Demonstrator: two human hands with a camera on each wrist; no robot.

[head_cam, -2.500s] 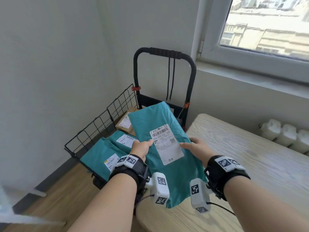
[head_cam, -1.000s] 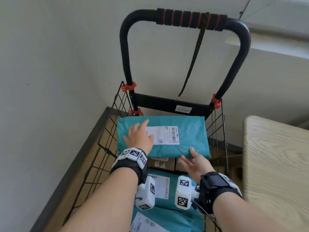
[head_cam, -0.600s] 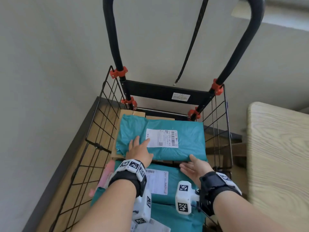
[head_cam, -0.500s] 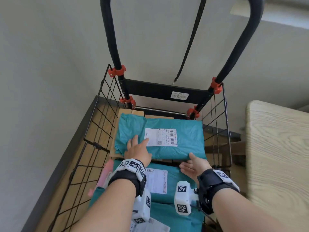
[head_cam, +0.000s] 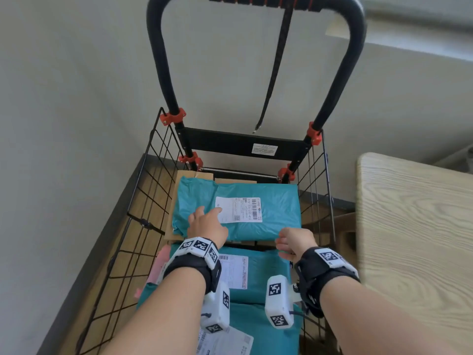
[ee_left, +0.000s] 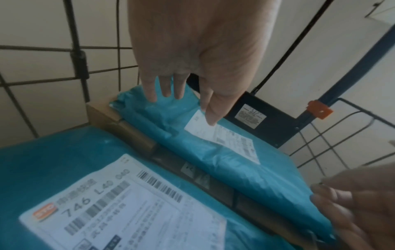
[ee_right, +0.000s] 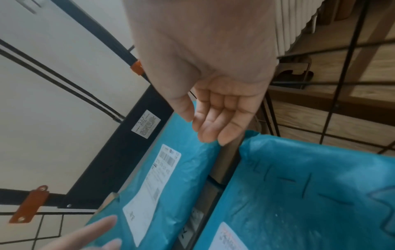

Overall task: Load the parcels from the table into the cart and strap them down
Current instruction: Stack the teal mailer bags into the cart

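Cart of black wire mesh stands against the wall, its looped handle rising at the far end with a black strap hanging loose from the top bar. Beside the cart, on its right, is the pale wood surface, whose near stretch shows bare grain. Inside the cart, at the handle end, a teal parcel lies flat on top of a brown cardboard box, its white shipping label facing up. Nearer the person, lower in the cart, lies a second teal parcel with its own label, and a further teal parcel sits closest to the camera; a pink package shows at the cart's left wall. The left hand rests on the left part of the top teal parcel with its fingers straight and spread, the thumb tip lying at the corner of the label. The right hand is at the near right edge of that same parcel, its fingers loosely bent, their tips at the parcel's corner; whether they touch it cannot be told, and the grip holds nothing. Both wrists wear black bands carrying white marker blocks.
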